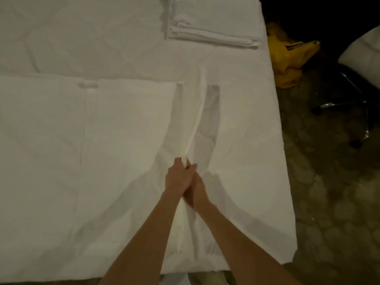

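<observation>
Two hands meet on one fold: the left hand and right hand both pinch the raised ridge of the white cloth, which lies spread out near and right, likely to pull it straight. Folded cloths sit stacked far right

No legible text, label or number anywhere

Bare forearms, bare left grip, right grip.
</observation>
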Demonstrator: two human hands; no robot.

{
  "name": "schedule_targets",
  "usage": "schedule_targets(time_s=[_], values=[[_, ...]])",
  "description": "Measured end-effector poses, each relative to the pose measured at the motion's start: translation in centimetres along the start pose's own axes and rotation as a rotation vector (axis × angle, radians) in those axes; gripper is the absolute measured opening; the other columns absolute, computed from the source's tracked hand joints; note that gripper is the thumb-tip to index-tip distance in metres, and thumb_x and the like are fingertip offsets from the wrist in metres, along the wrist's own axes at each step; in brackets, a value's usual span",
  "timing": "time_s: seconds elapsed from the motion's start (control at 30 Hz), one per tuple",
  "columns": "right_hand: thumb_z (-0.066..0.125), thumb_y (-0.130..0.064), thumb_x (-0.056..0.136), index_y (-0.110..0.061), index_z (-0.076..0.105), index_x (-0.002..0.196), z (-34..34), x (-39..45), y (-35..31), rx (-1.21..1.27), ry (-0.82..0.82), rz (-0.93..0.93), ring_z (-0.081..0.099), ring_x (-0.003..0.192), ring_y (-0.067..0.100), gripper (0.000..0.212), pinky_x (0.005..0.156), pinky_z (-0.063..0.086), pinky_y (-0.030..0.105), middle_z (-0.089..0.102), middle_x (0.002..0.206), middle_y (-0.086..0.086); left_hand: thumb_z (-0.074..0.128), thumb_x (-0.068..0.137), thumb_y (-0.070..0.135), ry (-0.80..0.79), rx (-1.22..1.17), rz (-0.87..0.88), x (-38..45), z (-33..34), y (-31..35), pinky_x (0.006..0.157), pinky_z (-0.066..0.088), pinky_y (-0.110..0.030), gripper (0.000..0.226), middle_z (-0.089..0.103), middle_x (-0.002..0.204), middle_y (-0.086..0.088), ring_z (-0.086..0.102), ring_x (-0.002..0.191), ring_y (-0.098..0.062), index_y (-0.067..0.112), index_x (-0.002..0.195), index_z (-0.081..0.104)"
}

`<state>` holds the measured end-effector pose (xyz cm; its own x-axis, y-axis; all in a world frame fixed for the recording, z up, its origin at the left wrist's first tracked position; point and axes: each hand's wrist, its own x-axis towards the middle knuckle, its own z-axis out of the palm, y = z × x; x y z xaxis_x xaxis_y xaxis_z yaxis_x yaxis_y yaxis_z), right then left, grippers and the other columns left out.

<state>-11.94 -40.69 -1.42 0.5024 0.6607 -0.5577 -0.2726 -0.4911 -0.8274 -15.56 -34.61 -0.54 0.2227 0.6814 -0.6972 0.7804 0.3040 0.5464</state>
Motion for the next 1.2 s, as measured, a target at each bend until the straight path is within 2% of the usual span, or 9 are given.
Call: schedule_targets(time_s=[0.1,0.2,0.33,0.53,0.63,0.9,1.0,1.07,1.2], values=[[0.034,-0.017,0.103,-0.009,0.057,0.121,0.8,-1.1,0.6,-0.202,-0.115,-0.028,0.066,0.080,0.015,0.030,0.076,0.055,0.025,0.068,0.088,0.007,0.041,0.100,0.027,0.125,0.136,0.015,0.7,-1.4,-1.1,0.090,0.039,-0.036,0.030,0.060,0.118,-0.017,0.054,0.110,-0.035,0.003,0.113,0.053],[0.055,-0.009,0.094,-0.031,0.052,0.129,0.8,-1.3,1.2,-0.262,-0.235,0.066,0.062,0.076,0.016,0.042,0.070,0.051,0.024,0.064,0.088,0.005,0.036,0.102,0.022,0.190,0.177,0.040,0.8,-2.8,-2.1,0.078,0.034,-0.030,0.025,0.059,0.099,-0.011,0.054,0.095,-0.031,0.004,0.098,0.054],[0.057,-0.031,0.094,-0.025,0.057,0.105,0.8,0.4,-0.6,-0.249,0.063,0.043,0.063,0.080,0.018,0.012,0.080,0.054,0.036,0.066,0.089,0.003,0.045,0.098,0.019,0.173,0.155,0.074,0.1,-3.1,-3.4,0.071,0.029,-0.027,0.013,0.058,0.091,-0.010,0.056,0.094,-0.033,0.007,0.093,0.049],[0.060,-0.056,0.084,-0.003,0.031,0.138,2.8,8.2,-6.1,-0.623,0.070,0.149,0.050,0.122,0.032,0.081,0.097,0.042,0.040,0.044,0.134,0.012,0.063,0.086,0.019,-0.065,0.222,0.079,-1.7,-0.1,-6.0,0.085,0.048,-0.032,0.041,0.065,0.111,-0.008,0.062,0.103,-0.029,0.010,0.124,0.049],[0.060,-0.047,0.088,-0.002,0.029,0.137,1.8,10.3,-6.5,-0.743,0.127,0.178,0.051,0.122,0.034,0.073,0.095,0.043,0.040,0.048,0.134,0.014,0.061,0.090,0.021,-0.114,0.216,0.106,-2.2,0.5,-6.5,0.087,0.044,-0.028,0.041,0.065,0.113,-0.007,0.061,0.106,-0.026,0.008,0.126,0.048],[0.054,-0.012,0.085,-0.006,0.058,0.120,2.1,12.8,-8.2,-0.542,0.093,0.099,0.061,0.098,0.030,0.036,0.086,0.052,0.039,0.064,0.114,0.016,0.062,0.088,0.016,-0.217,-0.020,0.125,-1.6,-2.8,-8.0,0.078,0.045,-0.025,0.027,0.064,0.097,0.007,0.061,0.090,-0.014,0.017,0.115,0.059],[0.054,-0.007,0.085,-0.003,0.063,0.115,4.3,12.0,-9.2,-0.434,0.107,0.038,0.060,0.091,0.028,0.032,0.077,0.048,0.039,0.066,0.108,0.017,0.069,0.076,0.030,-0.237,-0.096,0.117,-2.4,-5.3,-8.8,0.088,0.049,-0.029,0.057,0.065,0.116,0.001,0.062,0.103,-0.018,0.015,0.129,0.055],[0.053,-0.004,0.086,-0.002,0.064,0.112,6.5,10.8,-10.0,-0.342,0.114,0.000,0.062,0.094,0.033,0.028,0.080,0.050,0.042,0.065,0.099,0.017,0.067,0.061,0.039,-0.264,-0.151,0.127,-3.0,-7.8,-9.8,0.094,0.050,-0.034,0.078,0.062,0.124,-0.004,0.062,0.107,-0.019,0.016,0.135,0.052],[0.053,-0.004,0.087,-0.012,0.064,0.110,12.3,7.7,-12.5,-0.206,0.127,-0.070,0.062,0.104,0.037,0.026,0.094,0.049,0.050,0.066,0.105,0.013,0.065,0.063,0.024,-0.324,-0.204,0.223,-5.3,-14.6,-11.2,0.090,0.052,-0.037,0.058,0.066,0.115,-0.002,0.064,0.102,-0.020,0.019,0.120,0.060]])
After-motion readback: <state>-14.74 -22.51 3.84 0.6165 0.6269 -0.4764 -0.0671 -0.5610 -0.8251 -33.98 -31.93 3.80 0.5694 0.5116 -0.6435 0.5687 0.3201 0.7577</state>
